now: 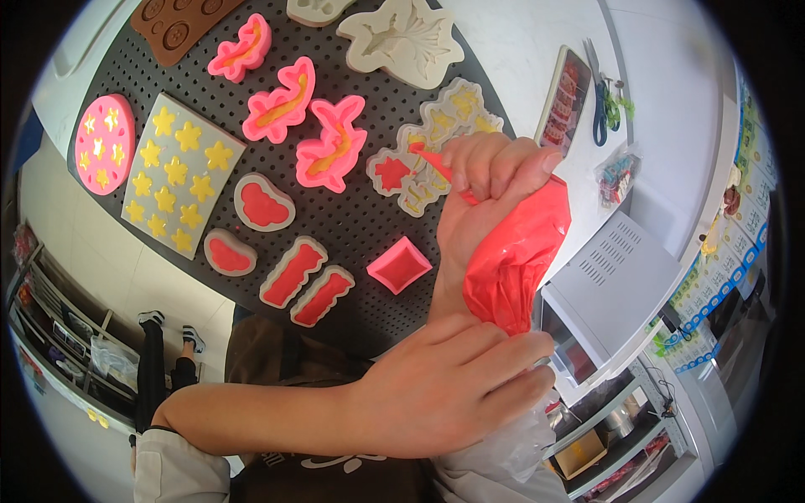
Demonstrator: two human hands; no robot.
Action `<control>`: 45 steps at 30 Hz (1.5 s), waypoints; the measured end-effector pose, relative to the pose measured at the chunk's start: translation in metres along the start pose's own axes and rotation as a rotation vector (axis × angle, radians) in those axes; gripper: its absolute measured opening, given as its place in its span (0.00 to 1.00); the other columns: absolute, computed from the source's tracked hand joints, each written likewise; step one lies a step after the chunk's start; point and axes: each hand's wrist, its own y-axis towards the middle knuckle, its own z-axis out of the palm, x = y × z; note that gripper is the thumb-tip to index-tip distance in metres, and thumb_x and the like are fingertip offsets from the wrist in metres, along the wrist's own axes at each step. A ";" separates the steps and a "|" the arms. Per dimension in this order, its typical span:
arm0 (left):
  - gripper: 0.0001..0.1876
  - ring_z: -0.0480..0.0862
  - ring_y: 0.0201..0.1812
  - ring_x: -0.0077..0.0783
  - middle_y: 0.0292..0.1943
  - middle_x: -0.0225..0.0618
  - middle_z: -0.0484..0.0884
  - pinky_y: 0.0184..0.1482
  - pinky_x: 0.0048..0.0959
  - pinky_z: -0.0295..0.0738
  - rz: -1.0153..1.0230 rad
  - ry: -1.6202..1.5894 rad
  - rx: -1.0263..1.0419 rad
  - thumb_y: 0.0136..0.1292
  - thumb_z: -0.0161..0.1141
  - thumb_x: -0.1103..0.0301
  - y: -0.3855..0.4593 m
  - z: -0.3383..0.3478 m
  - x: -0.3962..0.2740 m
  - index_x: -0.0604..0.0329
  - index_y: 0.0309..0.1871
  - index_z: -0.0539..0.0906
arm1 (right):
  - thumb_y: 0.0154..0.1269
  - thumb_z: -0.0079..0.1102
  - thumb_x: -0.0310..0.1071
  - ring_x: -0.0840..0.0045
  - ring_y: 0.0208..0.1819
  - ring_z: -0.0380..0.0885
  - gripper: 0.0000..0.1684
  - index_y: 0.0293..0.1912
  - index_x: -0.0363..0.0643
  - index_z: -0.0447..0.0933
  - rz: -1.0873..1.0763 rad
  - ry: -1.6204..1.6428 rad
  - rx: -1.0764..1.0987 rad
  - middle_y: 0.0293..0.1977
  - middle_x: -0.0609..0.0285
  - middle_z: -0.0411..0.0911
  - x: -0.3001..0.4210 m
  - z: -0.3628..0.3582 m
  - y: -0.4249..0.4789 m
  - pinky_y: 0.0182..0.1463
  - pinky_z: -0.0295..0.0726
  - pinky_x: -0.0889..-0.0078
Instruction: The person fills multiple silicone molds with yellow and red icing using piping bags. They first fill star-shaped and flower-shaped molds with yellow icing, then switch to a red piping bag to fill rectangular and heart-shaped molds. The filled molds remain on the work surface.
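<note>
My right hand (497,170) is closed, palm up, around the tapered front of a piping bag (516,251) filled with red paste. Its tip is over a translucent silicone mold (456,113) with yellow-filled details and one red-filled cavity. My left hand (453,383) grips the bag's gathered rear end, whose clear plastic hangs below. Nearby on the perforated dark mat lie a pink diamond mold (399,265) and two scalloped molds (294,271), all filled red. Further left are two rounded molds with red fill (264,202) and pink figure molds (330,141) with orange-yellow strips.
A grey star mold (182,176), a pink oval mold (105,144), a brown button mold (173,31) and a whitish mold (402,41) lie on the mat. Right of it are a phone (564,100), scissors (600,104) and a grey appliance (613,283). Another person's legs (151,358) show lower left.
</note>
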 end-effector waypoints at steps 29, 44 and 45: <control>0.17 0.82 0.39 0.28 0.51 0.32 0.81 0.44 0.27 0.74 0.006 -0.022 -0.008 0.51 0.67 0.69 0.001 0.002 -0.003 0.56 0.47 0.86 | 0.80 0.34 0.57 0.75 0.20 0.55 0.32 0.21 0.49 0.54 -0.028 0.014 -0.055 0.15 0.67 0.53 0.002 -0.002 0.007 0.37 0.68 0.65; 0.18 0.82 0.40 0.29 0.49 0.32 0.82 0.44 0.27 0.74 0.007 -0.019 0.000 0.51 0.66 0.68 0.003 0.004 -0.003 0.56 0.48 0.86 | 0.77 0.38 0.62 0.74 0.15 0.55 0.37 0.17 0.50 0.52 -0.017 0.004 -0.180 0.11 0.67 0.54 0.004 -0.003 0.008 0.29 0.66 0.65; 0.18 0.82 0.40 0.29 0.49 0.32 0.82 0.44 0.27 0.74 0.006 -0.019 0.002 0.51 0.66 0.68 0.003 0.004 -0.003 0.56 0.48 0.86 | 0.77 0.38 0.62 0.74 0.15 0.55 0.37 0.17 0.50 0.52 -0.025 0.009 -0.178 0.11 0.67 0.54 0.003 -0.003 0.008 0.29 0.66 0.65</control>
